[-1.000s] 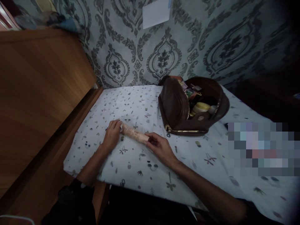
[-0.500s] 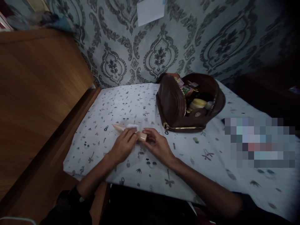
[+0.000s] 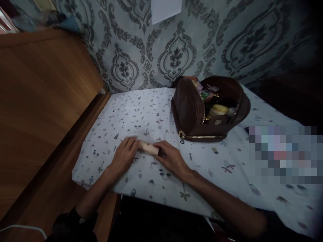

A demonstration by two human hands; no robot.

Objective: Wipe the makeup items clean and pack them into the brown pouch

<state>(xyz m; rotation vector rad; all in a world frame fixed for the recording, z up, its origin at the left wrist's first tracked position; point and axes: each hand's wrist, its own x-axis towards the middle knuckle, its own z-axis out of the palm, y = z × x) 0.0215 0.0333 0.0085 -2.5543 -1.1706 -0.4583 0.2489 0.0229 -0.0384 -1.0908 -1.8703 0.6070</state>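
Observation:
A beige cosmetic tube (image 3: pixel 148 148) lies between my two hands, just above the patterned cloth. My right hand (image 3: pixel 173 159) is closed, its thumb and fingers pinching the tube's right end. My left hand (image 3: pixel 123 154) is curled over the left end, with a thin white tissue (image 3: pixel 129 137) partly showing at its fingers. Most of the tissue and the tube's left tip are hidden beneath those fingers. Beyond my right hand stands an open brown makeup bag (image 3: pixel 189 104), with a yellow-lidded jar (image 3: pixel 219 110) and other small items inside.
White cloth with small printed figures (image 3: pixel 141 104) covers the table. A wooden cabinet (image 3: pixel 47 84) rises along the left side. Patterned wallpaper (image 3: pixel 174 60) with a white paper (image 3: pixel 166 10) on it closes off the back. A blurred-out patch (image 3: pixel 282 154) lies at the right.
My left hand has slid left along the tube with the tissue, so more of the tube's middle shows. My right hand keeps its grip. The view has shifted slightly.

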